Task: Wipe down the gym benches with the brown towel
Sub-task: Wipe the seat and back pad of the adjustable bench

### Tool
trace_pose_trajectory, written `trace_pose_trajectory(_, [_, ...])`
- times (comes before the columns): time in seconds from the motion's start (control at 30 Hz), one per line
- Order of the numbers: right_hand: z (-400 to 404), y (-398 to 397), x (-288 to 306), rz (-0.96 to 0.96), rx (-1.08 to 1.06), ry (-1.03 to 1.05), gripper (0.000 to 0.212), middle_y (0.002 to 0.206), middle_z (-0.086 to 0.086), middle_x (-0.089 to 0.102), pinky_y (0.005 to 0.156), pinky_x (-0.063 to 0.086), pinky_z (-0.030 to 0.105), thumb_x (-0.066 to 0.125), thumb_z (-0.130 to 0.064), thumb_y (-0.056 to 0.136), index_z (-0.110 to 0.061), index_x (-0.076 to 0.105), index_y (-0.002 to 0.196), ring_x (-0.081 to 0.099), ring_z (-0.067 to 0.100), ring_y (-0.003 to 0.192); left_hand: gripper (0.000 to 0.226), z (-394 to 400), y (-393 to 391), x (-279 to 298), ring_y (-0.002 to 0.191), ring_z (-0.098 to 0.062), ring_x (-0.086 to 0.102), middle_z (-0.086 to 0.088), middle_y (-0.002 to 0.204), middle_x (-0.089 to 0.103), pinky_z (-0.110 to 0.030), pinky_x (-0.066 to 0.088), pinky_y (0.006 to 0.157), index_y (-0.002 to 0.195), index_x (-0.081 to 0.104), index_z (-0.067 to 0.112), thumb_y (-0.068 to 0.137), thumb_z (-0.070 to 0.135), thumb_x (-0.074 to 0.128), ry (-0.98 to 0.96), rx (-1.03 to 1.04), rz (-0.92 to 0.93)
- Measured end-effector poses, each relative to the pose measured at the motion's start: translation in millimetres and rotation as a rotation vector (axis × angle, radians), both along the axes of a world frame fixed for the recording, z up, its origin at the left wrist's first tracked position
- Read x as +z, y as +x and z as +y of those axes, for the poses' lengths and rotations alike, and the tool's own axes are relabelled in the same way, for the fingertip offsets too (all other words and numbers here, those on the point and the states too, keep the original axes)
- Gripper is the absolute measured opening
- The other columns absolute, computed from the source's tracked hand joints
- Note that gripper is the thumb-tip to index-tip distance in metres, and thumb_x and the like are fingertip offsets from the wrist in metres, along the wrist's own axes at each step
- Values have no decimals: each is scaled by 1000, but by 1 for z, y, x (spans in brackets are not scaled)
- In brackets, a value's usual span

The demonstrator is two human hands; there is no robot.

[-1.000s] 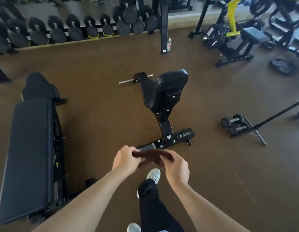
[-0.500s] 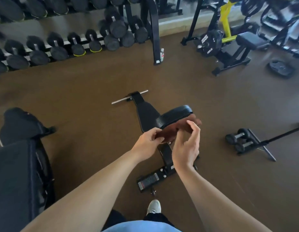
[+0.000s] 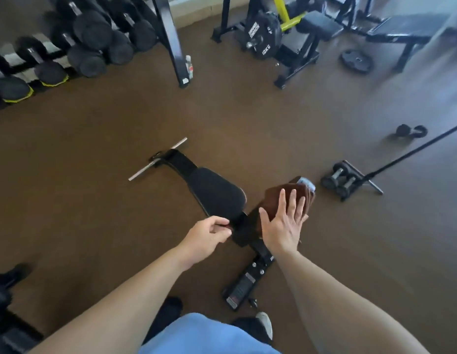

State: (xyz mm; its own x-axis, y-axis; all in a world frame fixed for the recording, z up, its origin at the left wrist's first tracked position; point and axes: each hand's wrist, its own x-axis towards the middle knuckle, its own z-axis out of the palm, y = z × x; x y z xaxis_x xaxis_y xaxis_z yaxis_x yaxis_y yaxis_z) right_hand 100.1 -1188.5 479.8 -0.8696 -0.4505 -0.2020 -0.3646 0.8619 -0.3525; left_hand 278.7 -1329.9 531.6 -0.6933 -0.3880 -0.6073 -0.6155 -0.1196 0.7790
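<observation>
A small black padded bench (image 3: 212, 192) stands on the brown floor right in front of me, its steel crossbar at the far end. The brown towel (image 3: 273, 200) lies draped over the bench's near, raised pad. My right hand (image 3: 283, 223) lies flat on the towel with straight, spread fingers. My left hand (image 3: 209, 233) pinches the towel's near left edge beside the pad. The part of the pad under the towel is hidden.
A dumbbell rack (image 3: 68, 47) lines the far left. A black upright post (image 3: 171, 39) and a yellow plate-loaded machine (image 3: 278, 34) stand behind. Two small dumbbells (image 3: 342, 180) on a stand sit right of the bench. Another bench (image 3: 411, 29) is far right; a dark bench corner (image 3: 7, 315) near left.
I have stepped closer over the small bench. The towel went from being held bunched between both hands to lying on the pad, with my right hand now flattened on it.
</observation>
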Motion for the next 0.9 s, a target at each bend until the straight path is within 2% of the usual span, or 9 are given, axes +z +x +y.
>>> trace_pose_trajectory(0.13, [-10,2,11,-66,-116,-43,70,172,-14,-14,127,-15,46,30,-65,105,-36,9,165,-25,9,155,20,-59,21,-3,103,-7,69,9,111,72,-28,53,93,120,64,34,99,32,64,-18,-98,-79])
trace_pose_trajectory(0.2, [-10,2,19,-86,-240,-185,64,172,-17,-1,130,8,53,41,-55,106,-37,19,164,-10,8,158,22,-77,9,-4,107,-8,67,10,115,70,-30,53,96,121,63,35,99,34,64,-27,-171,-91])
trace_pose_trajectory(0.3, [-13,4,31,-36,-500,-338,83,169,-8,22,119,33,46,68,-46,97,-28,22,163,20,15,154,29,-78,-26,-4,118,-11,59,11,124,64,-27,48,95,129,58,33,100,34,63,-34,-300,-57])
trace_pose_trajectory(0.4, [-17,2,36,-41,-711,-388,82,150,-1,45,112,37,38,77,-46,89,-23,38,158,37,19,140,40,-60,-64,-1,121,-11,56,9,133,60,-28,43,97,139,53,29,100,31,63,-31,-413,-35])
trace_pose_trajectory(0.5, [-15,-3,37,-97,-797,-451,61,124,-2,54,95,41,26,81,-39,88,-22,57,141,54,17,120,51,-48,-95,4,128,-12,53,7,150,49,-28,41,102,149,45,27,101,27,62,-50,-491,-26])
trace_pose_trajectory(0.57, [-13,-7,38,-130,-775,-450,52,117,-3,57,90,45,28,80,-37,88,-23,60,134,59,18,113,55,-46,-116,9,135,-14,48,7,155,42,-28,39,102,154,38,27,103,26,59,-71,-522,-13])
trace_pose_trajectory(0.73, [-12,-17,36,-163,-824,-433,58,128,-1,51,102,44,36,71,-48,93,-21,53,141,46,18,126,64,-47,-171,15,150,-18,31,4,164,32,-37,31,117,160,27,28,104,27,58,-109,-581,5])
trace_pose_trajectory(0.83, [-12,-20,33,-141,-834,-533,34,119,-5,52,97,44,31,73,-38,95,-23,63,123,54,17,119,68,-42,-199,11,151,-19,30,5,163,33,-35,29,117,160,26,28,102,28,61,-115,-628,24])
trace_pose_trajectory(0.9, [-10,-18,35,-119,-830,-558,18,110,-9,55,97,47,31,74,-31,94,-28,64,109,58,17,112,61,-41,-207,6,145,-18,40,5,155,46,-31,34,113,155,39,28,100,29,64,-98,-658,30])
